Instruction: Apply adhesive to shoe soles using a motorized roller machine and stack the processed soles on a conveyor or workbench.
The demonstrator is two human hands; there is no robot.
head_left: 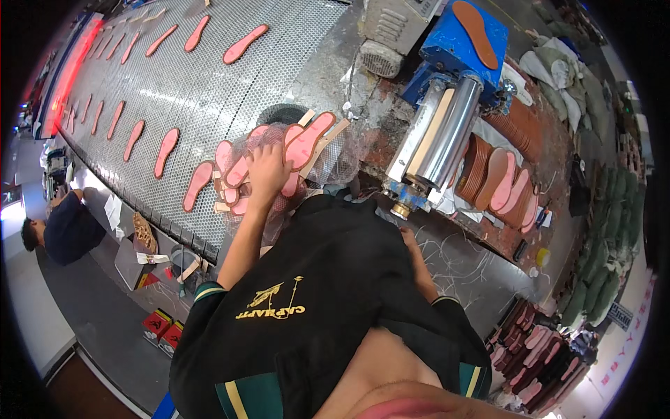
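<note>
My left hand [270, 172] lies over a loose pile of pink shoe insoles [311, 142] with brown edges, its fingers apart on top of them. One insole [238, 172] runs partly under the palm, and another sits beside the thumb. Thin wooden-coloured strips [331, 142] and see-through netting [336, 162] show around the pile. Below the roller machine [443, 133], my right hand [410, 244] is mostly out of sight behind my black jacket; its fingers are hidden.
A perforated metal conveyor [209, 94] carries rows of separate insoles to the left. Brown soles [474, 171] stand stacked right of the rollers; a single brown sole [477, 35] rests on the blue housing. Another person [66, 227] is at far left. More soles [534, 349] fill a rack lower right.
</note>
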